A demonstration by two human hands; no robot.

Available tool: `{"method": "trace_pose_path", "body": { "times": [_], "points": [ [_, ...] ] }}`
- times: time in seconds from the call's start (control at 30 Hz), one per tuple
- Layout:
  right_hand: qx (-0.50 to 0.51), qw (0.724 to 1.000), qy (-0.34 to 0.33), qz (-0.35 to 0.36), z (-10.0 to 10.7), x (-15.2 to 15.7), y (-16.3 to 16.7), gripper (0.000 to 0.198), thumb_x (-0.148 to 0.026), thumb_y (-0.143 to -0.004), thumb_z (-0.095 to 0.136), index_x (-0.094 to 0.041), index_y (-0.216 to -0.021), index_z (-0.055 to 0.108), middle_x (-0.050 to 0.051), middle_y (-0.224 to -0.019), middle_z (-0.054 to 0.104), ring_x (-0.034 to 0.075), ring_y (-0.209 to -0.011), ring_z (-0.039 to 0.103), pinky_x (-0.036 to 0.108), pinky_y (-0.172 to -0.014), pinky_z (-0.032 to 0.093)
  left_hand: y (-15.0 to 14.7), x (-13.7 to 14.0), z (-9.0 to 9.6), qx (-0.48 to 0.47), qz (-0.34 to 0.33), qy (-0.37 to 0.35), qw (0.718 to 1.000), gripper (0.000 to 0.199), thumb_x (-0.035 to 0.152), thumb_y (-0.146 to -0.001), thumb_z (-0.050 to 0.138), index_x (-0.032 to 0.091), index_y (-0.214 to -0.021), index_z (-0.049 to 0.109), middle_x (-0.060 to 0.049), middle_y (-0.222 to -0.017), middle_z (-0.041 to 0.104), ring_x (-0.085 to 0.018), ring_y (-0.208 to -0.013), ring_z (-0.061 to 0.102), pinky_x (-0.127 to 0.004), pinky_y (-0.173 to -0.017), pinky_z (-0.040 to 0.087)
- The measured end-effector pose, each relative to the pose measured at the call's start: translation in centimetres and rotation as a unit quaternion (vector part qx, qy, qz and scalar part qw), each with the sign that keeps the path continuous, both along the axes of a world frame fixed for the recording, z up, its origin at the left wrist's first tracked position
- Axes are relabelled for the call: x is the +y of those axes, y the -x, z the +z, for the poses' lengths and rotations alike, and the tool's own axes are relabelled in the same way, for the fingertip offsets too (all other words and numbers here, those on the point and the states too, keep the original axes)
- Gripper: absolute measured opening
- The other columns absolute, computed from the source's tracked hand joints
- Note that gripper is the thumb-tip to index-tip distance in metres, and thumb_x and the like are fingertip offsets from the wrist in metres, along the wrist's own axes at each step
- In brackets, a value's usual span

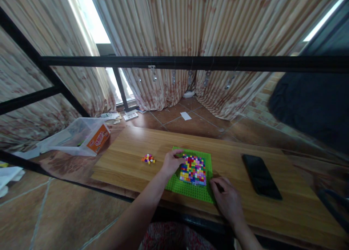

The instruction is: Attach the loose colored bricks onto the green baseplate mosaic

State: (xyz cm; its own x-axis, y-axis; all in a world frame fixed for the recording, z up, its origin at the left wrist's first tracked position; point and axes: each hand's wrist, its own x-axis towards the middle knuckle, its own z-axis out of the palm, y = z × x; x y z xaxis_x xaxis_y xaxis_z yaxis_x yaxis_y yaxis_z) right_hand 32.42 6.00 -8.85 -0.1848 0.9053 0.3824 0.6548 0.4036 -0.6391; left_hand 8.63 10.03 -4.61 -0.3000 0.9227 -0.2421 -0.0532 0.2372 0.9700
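A green studded baseplate (174,186) lies on the wooden table, and a block of small multicoloured bricks (195,172) is built up on it. My left hand (172,163) reaches over the plate's left part, its thumb and fingertips pinched at the upper left of the bricks; whatever is between them is too small to make out. At the plate's right edge, my right hand (226,197) rests with its fingers curled in; what they hold, if anything, is hidden. A small pile of loose coloured bricks (148,158) sits left of my left hand.
A black phone (261,176) lies on the table (128,144) at the right. On a low surface to the left stands a clear plastic box (77,133) with an orange label. A black metal bar (174,62) runs across beyond the table, before curtains (174,24).
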Motion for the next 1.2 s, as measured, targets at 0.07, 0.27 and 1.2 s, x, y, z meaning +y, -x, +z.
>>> {"method": "trace_pose_path", "body": {
  "times": [0.07, 0.27, 1.2],
  "points": [
    [-0.003, 1.0, 0.004, -0.001, 0.0, 0.0, 0.0, 0.03, -0.043, -0.093, 0.049, -0.022, -0.084, 0.069, 0.006, -0.086, 0.069, 0.02, -0.079, 0.065, 0.032, -0.073, 0.05, -0.1, 0.1, 0.3, -0.051, -0.021, 0.014, 0.998, 0.04, 0.006, -0.059, 0.071, 0.015, -0.098, 0.074, 0.002, -0.071, 0.067, -0.01, -0.063, 0.058, -0.023, -0.066, 0.048],
    [-0.006, 1.0, 0.003, -0.005, -0.3, 0.0, -0.1, 0.029, -0.042, -0.093, 0.05, -0.022, -0.084, 0.068, 0.005, -0.085, 0.068, 0.02, -0.08, 0.065, 0.032, -0.074, 0.049, 0.2, 0.5, 1.0, -0.088, -0.071, 0.033, 0.993, 0.033, 0.009, -0.053, 0.071, 0.015, -0.085, 0.077, 0.0, -0.072, 0.071, -0.013, -0.067, 0.06, -0.027, -0.073, 0.049],
    [-0.022, 1.0, 0.022, -0.001, -1.7, 0.5, -1.1, 0.037, -0.053, -0.089, 0.048, -0.023, -0.085, 0.069, 0.007, -0.09, 0.07, 0.021, -0.08, 0.066, 0.032, -0.073, 0.051, 6.1, -5.9, -0.8, 0.075, 0.062, -0.055, 0.994, 0.022, 0.017, -0.066, 0.065, 0.017, -0.087, 0.072, -0.003, -0.083, 0.07, -0.016, -0.075, 0.06, -0.027, -0.075, 0.048]
  ]
}}
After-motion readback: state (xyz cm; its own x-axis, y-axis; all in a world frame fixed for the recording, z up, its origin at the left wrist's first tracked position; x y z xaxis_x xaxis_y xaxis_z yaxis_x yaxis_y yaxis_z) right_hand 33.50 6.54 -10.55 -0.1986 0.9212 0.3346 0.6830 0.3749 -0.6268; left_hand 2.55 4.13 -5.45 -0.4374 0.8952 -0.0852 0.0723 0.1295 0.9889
